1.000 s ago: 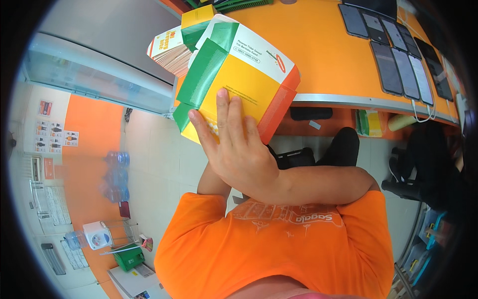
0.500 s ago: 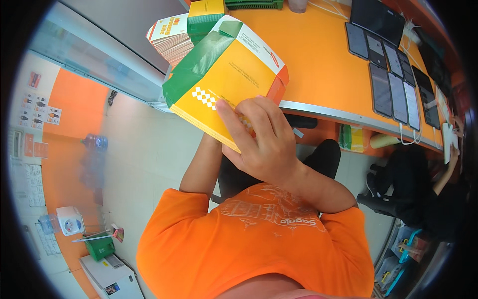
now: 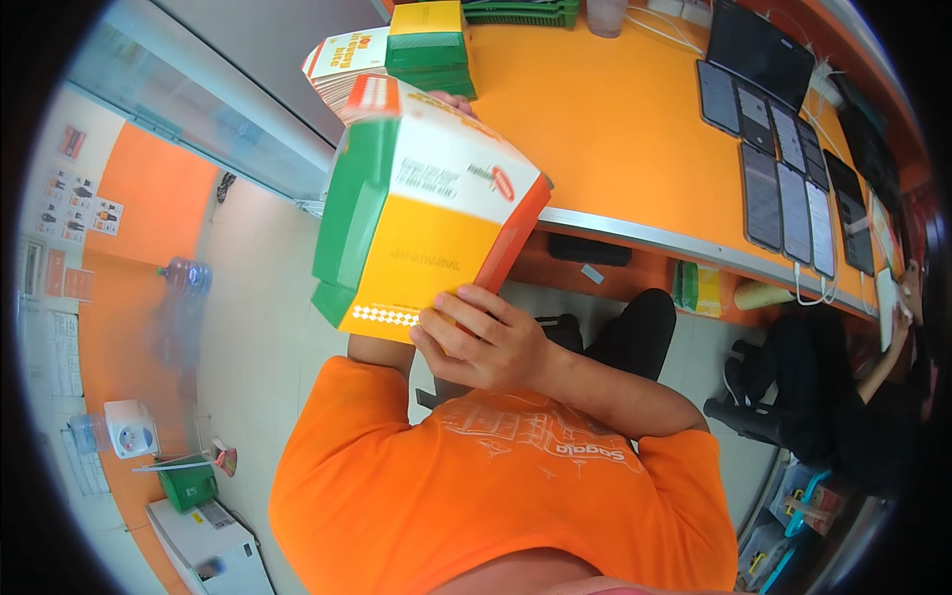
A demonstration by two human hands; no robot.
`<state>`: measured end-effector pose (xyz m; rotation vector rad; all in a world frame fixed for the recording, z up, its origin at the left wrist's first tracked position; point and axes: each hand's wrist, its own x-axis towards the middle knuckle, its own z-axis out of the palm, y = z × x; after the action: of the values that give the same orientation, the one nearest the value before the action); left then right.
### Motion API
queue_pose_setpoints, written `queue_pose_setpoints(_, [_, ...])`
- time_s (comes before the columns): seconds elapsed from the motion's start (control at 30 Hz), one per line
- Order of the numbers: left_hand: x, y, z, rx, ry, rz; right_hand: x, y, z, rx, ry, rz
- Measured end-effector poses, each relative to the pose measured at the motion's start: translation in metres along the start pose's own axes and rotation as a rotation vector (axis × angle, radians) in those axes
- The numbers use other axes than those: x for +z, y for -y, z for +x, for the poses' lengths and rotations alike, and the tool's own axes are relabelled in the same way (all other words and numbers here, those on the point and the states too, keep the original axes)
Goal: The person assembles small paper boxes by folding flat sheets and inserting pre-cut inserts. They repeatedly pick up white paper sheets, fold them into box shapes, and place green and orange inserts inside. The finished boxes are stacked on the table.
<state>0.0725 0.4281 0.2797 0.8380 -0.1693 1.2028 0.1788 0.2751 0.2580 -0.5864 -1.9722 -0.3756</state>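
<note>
A printed cardboard food box in yellow, green, white and orange is held tilted up in front of my chest. My right hand pinches its near lower corner, fingers over the yellow face by a white checkered strip. My left forearm passes behind the box, which hides most of that hand. Only some fingers of my left hand show, curled at the far top edge. Just beyond stands a stack of similar flat cartons on the orange table.
Several phones with cables lie at the table's right, before a dark laptop. A green basket and a cup stand at the back. Another person sits at the right. A water bottle is at the left.
The box has tipped up, showing more of its white panel. My right hand has come lower and nearer my body. Left fingers now show at the far edge.
</note>
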Motion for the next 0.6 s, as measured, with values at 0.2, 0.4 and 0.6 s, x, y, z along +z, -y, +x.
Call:
queue_pose_setpoints(0.2, [-0.027, -0.017, 0.036, -0.020, 0.311, 0.067, 0.024, -0.002, -0.028, -0.149, 0.078, -0.037])
queue_pose_setpoints(0.4, [-0.047, -0.029, 0.047, -0.045, 0.415, 0.130, 0.030, 0.003, -0.036, -0.143, 0.068, -0.028])
queue_pose_setpoints(0.6, [-0.057, -0.023, 0.047, -0.042, 0.435, 0.082, 0.032, 0.005, -0.038, -0.159, 0.048, -0.058])
